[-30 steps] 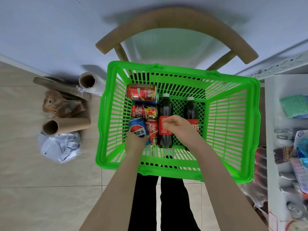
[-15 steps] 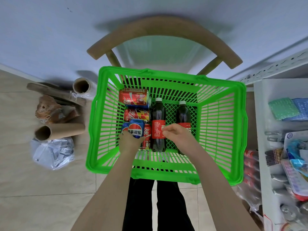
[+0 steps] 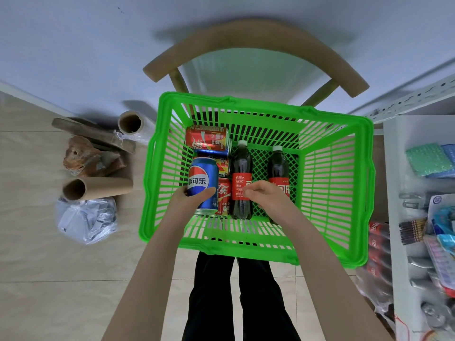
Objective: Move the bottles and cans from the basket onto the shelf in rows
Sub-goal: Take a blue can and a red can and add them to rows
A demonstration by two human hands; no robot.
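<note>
- Flagging state first: the blue can (image 3: 203,183) is wrapped low on its body by the left grip (image 3: 189,205), fingers and thumb curled round it, over the near-left part of the green basket (image 3: 332,183).
- The right grip (image 3: 266,195) is curled over the labels of the two cola bottles (image 3: 242,173) lying on the basket floor. Whether a bottle is pinched cannot be told.
- Slip risk: the can is held near its bottom end, so it could tip out of the fingers and be dropped onto the red cans (image 3: 208,137) below.
- Snag risk: the can could be knocked on the basket's near rim if it is swung out low.
- Roll risk: the bottles lie on their sides. If one is taken by the label only, it could rotate or slide, and the other could be nudged.
- Tip risk: the basket appears to be perched on the chair (image 3: 246,38), so a hard pull on its wall could shift it.
- The shelf (image 3: 396,217), right of the basket, looks crowded, so neat rows may be blocked.
</note>
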